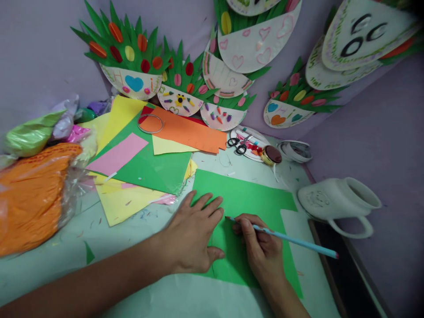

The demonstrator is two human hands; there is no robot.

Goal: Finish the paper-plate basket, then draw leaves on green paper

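Note:
A large green paper sheet (245,194) lies on the pale table, with a notch cut at its right edge. My left hand (195,234) rests flat on the sheet's left part, its fingers spread and thumb apart. My right hand (260,247) grips a light blue pencil (298,242) close to its dark tip. That tip is at the sheet's surface, just right of my left fingers, and the pencil's pink end points right. Near my left thumb, a faint line shows on the green paper.
Coloured papers (165,170) and a metal ring (150,124) lie behind left, beside orange bags (33,198). Scissors (240,145) and a round tin (271,155) sit behind; a white mug (338,198) stands right. Paper plate crafts (132,84) line the wall.

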